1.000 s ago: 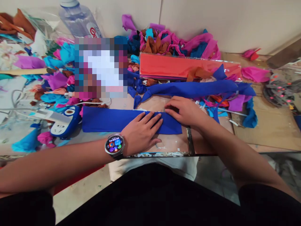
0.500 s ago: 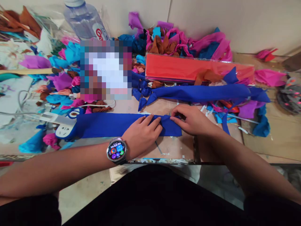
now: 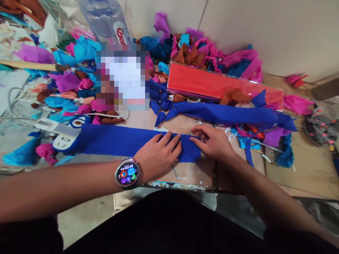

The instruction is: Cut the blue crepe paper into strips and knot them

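A flat blue strip, which looks like crepe paper or thin cloth, lies lengthwise across the work surface in front of me. My left hand, with a watch on its wrist, rests palm down on the strip with its fingers spread. At the strip's right end is my right hand. Its fingers are curled and its thumb lies on the strip, with the far edge between thumb and fingertips. Behind both hands, a second, bunched blue piece stretches to the right.
A white and blue power strip with a plugged-in adapter touches the strip's left end. Farther back are a red wrapped pack, a large plastic bottle and heaps of coloured scraps. Cardboard covers the right side.
The view has shifted slightly. The raised edge at the blue strip's right end now lies flatter, and my right thumb and fingertips have parted a little. My left hand stays on the strip.
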`<state>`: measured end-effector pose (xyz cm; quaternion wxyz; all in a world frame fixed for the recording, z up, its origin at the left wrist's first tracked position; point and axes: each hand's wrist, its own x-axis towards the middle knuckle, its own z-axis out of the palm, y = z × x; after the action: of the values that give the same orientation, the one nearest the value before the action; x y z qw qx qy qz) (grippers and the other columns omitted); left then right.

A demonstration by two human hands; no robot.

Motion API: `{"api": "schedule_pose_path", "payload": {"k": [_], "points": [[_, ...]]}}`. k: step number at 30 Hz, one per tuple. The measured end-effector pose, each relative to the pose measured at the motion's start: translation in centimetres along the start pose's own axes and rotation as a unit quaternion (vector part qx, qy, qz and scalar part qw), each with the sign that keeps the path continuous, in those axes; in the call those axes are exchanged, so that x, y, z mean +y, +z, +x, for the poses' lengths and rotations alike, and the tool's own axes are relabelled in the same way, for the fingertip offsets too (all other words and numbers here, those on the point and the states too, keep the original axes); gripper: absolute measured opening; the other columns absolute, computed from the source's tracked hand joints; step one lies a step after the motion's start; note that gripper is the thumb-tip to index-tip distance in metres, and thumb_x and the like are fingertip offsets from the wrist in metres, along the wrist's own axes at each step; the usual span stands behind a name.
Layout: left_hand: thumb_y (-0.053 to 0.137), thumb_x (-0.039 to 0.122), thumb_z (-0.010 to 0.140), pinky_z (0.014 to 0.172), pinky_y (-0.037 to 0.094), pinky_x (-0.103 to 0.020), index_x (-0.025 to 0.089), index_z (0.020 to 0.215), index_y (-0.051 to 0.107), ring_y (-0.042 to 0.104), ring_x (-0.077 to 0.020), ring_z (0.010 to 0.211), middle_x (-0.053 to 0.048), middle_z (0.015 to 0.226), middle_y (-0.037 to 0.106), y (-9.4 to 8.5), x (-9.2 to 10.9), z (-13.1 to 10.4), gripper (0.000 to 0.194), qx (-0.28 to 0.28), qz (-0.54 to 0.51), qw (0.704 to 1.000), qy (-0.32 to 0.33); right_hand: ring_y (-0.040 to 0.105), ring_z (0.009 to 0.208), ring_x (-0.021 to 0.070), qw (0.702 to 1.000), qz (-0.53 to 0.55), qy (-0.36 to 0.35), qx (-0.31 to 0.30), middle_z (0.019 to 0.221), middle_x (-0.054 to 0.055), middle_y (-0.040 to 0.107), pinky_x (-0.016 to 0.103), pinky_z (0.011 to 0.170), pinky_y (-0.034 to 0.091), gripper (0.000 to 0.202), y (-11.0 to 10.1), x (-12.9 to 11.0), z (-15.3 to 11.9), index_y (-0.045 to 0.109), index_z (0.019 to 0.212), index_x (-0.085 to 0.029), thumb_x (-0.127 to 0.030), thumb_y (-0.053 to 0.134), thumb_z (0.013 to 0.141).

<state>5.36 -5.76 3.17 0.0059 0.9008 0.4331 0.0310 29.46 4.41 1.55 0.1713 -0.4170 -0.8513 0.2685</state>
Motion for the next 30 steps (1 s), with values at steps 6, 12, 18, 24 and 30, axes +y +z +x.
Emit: {"api": "schedule_pose_path", "payload": {"k": [6, 12, 18, 24, 30], "points": [[0.051, 0.036, 0.103, 0.108, 0.051, -0.058, 0.003, 0.133, 0.066, 0.049, -0.0455, 0.144, -0.026, 0.151, 0.057, -0.8, 0.0, -0.1, 0.047, -0.005, 0.006, 1.000, -0.005, 0.067, 0.068, 0.0183, 1.000, -0.012, -0.008, 0.015, 0.082, 0.003, 0.077, 0.032, 0.066, 0.051, 0.011, -0.2, 0.2, 0.2, 0.076, 0.091, -0.022, -0.033, 0.074, 0.093], [0.049, 0.031, 0.103, 0.114, 0.046, -0.055, 0.010, 0.154, 0.051, 0.044, -0.0397, 0.150, -0.017, 0.161, 0.051, -0.1, -0.1, 0.1, 0.056, 0.011, -0.030, 0.999, 0.027, 0.065, 0.068, 0.0177, 0.999, -0.016, -0.034, 0.023, 0.081, 0.002, 0.077, 0.032, 0.066, 0.050, 0.011, 0.1, -0.2, 0.1, 0.076, 0.090, -0.023, -0.032, 0.073, 0.094], [0.051, 0.029, 0.098, 0.114, 0.045, -0.055, 0.011, 0.154, 0.051, 0.044, -0.0390, 0.150, -0.016, 0.164, 0.047, 0.4, -0.2, 0.2, 0.059, -0.006, -0.043, 0.998, 0.038, 0.065, 0.068, 0.0173, 0.999, -0.003, -0.038, 0.006, 0.080, 0.002, 0.075, 0.031, 0.065, 0.049, 0.010, -0.1, -0.4, 0.1, 0.075, 0.091, -0.021, -0.030, 0.071, 0.095], [0.050, 0.028, 0.099, 0.111, 0.046, -0.056, 0.011, 0.153, 0.052, 0.045, -0.0395, 0.149, -0.017, 0.164, 0.047, 0.1, -0.2, 0.2, 0.057, -0.010, -0.038, 0.998, 0.041, 0.070, 0.076, 0.0232, 0.998, -0.061, -0.016, 0.016, 0.089, 0.006, 0.079, 0.037, 0.071, 0.050, 0.018, -1.7, -0.6, 0.2, 0.078, 0.095, -0.022, -0.037, 0.068, 0.096], [0.048, 0.029, 0.100, 0.111, 0.046, -0.056, 0.011, 0.155, 0.050, 0.044, -0.0397, 0.150, -0.017, 0.165, 0.046, 0.1, -0.2, 0.2, 0.058, -0.017, -0.029, 0.998, 0.044, 0.069, 0.071, 0.0205, 0.999, -0.036, -0.012, -0.017, 0.083, 0.004, 0.079, 0.033, 0.067, 0.048, 0.011, -1.3, -1.0, 0.1, 0.079, 0.088, -0.021, -0.029, 0.073, 0.091]]}}
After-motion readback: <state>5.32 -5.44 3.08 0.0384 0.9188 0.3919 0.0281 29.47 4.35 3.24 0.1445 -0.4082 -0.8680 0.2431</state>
